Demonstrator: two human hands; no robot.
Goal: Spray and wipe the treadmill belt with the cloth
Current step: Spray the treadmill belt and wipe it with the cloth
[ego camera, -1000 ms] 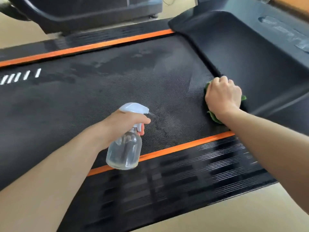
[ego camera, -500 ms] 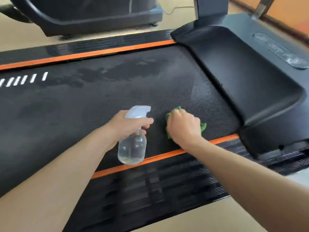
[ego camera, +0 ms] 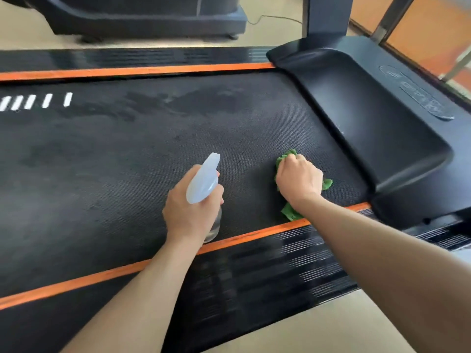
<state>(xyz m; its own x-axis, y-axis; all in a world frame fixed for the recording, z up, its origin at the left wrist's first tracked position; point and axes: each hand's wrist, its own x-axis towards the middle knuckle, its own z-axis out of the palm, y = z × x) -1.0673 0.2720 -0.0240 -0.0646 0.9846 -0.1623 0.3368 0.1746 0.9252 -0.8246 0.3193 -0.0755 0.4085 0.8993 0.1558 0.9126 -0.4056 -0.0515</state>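
The black, textured treadmill belt (ego camera: 114, 161) shows damp, darker patches toward its far side. A crumpled green cloth (ego camera: 289, 211) lies on it near the orange edge. A clear spray bottle (ego camera: 204, 182), white-headed, is upright above it.

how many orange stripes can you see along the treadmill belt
2: a far orange stripe beyond the treadmill belt, and a near orange stripe on the person's side.

Single head view, close, angled down over treadmill belt (ego camera: 127, 154)
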